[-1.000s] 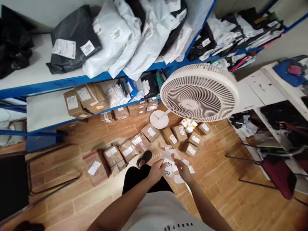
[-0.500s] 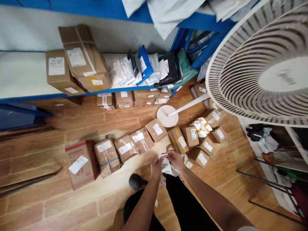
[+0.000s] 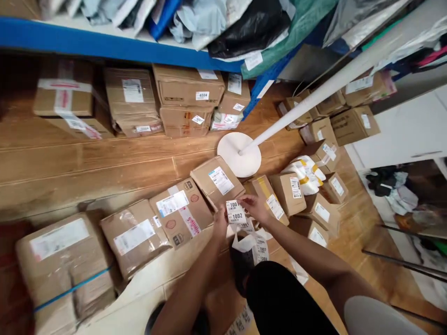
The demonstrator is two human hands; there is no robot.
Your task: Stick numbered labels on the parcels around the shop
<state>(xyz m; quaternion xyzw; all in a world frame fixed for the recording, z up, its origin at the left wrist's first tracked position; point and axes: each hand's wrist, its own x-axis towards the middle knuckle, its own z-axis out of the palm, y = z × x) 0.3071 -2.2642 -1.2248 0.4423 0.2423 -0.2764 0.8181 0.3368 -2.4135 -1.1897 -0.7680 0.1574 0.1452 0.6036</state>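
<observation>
A long strip of printed number labels (image 3: 236, 217) hangs between my hands, with 1001 and 1002 readable near its top. My left hand (image 3: 220, 223) is closed on the strip's left edge. At the upper right corner, the fingers of my right hand (image 3: 255, 207) pinch the same strip. Lower down the paper curls over my shoe and leg, showing numbers such as 1007 and 1008. Just beyond my hands lies a cardboard box (image 3: 218, 181) with a white shipping label. A taped box (image 3: 183, 209) sits to its left.
A white fan base (image 3: 239, 154) with a slanting pole (image 3: 296, 107) stands behind the boxes. Several cartons (image 3: 321, 209) cluster on the right. A blue shelf edge (image 3: 104, 46) with bagged parcels crosses the top, with cartons (image 3: 188, 86) beneath. Black metal bars (image 3: 401, 260) jut in at right.
My view has moved closer to the floor, so the boxes look larger and the fan head is out of view. Both hands still hold the label strip, and 1001 now shows on it.
</observation>
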